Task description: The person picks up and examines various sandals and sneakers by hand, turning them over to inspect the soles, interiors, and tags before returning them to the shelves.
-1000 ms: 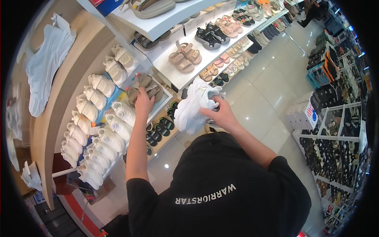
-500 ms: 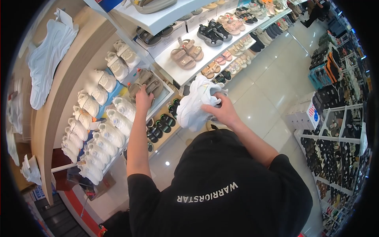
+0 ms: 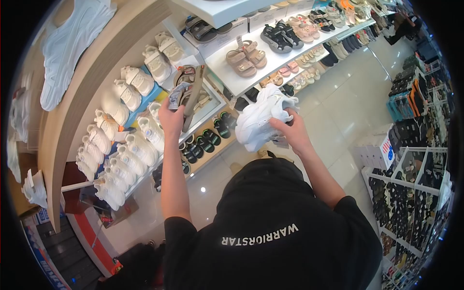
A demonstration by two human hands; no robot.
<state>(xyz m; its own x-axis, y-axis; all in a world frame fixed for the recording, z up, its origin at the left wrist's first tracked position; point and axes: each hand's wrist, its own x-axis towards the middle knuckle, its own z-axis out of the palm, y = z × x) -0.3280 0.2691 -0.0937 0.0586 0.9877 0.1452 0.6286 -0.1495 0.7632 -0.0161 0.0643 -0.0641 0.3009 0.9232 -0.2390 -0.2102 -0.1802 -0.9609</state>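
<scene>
My left hand (image 3: 172, 117) is closed on a pair of brown sandals (image 3: 187, 89), tilted up on edge with a sole turned to the right. They are lifted above the end of the shelf that carries white sneakers. My right hand (image 3: 293, 129) grips chunky white sneakers (image 3: 260, 118) by the collar, thumb outside and fingers tucked into the opening. These look like a pair pressed together, though the overlap makes it hard to be sure. They hang over the floor, in front of the sandal display.
Rows of white sneakers (image 3: 128, 157) stand on the left shelf beneath a curved wooden ledge (image 3: 96, 72). Ahead, a white display shelf (image 3: 237, 88) bears beige sandals (image 3: 246, 58) and black sandals (image 3: 282, 37). Shoe racks (image 3: 411, 191) line the right, and a person (image 3: 405, 28) is far off.
My left hand has raised the brown sandals off the shelf and tipped them on edge. My right hand still holds the white sneakers, now slightly farther right in view. The whole view has shifted a little.
</scene>
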